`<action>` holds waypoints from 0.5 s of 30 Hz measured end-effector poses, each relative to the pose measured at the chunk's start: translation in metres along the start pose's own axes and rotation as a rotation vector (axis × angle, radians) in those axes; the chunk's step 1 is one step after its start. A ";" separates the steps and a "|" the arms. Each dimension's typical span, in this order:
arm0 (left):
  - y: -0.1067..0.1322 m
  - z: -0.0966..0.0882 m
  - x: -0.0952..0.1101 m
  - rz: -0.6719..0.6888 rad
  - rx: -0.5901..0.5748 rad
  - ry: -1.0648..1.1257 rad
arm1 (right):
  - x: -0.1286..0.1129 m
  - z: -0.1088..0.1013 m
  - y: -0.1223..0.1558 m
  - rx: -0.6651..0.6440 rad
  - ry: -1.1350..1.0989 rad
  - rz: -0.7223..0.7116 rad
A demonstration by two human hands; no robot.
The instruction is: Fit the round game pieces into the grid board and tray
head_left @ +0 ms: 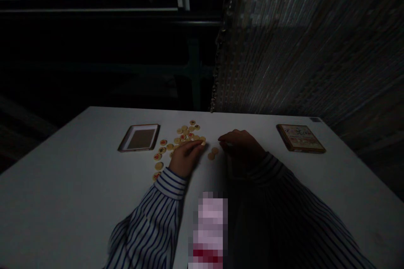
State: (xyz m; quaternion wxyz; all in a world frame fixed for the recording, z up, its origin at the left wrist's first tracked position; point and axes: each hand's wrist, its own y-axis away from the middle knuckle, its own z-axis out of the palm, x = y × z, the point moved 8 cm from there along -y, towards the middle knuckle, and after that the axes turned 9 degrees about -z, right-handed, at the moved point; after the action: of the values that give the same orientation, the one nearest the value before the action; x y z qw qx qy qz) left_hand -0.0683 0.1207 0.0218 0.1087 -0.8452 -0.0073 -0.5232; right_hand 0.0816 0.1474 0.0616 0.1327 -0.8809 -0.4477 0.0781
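Round wooden Chinese chess pieces (177,140), some with red or dark characters, lie in a loose spread on the white table. My left hand (185,156) is at the right side of this spread, thumb and fingers pinched on a pale chess piece (203,143). Two plain-faced pieces (213,154) lie close together between my hands. To their right, my right hand (241,145) is closed, fingertips pressed together and pointing left. Deep shadow covers its underside, so what it holds, if anything, is hidden.
An open shallow box part (139,149) lies at the left on the white table (78,176). At the right rests a box lid (301,138) with a printed picture. A bead or string curtain (277,50) hangs behind the table's right side. The room is dim.
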 end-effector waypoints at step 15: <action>0.003 0.006 -0.027 -0.287 -0.058 0.443 | -0.005 0.002 0.000 -0.017 -0.034 -0.009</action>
State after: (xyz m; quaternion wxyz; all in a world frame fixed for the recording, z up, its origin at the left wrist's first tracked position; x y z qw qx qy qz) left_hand -0.0750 0.1215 -0.0046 0.0082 -0.7031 -0.0883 -0.7055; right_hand 0.0782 0.1439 0.0598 0.1178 -0.8784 -0.4546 0.0886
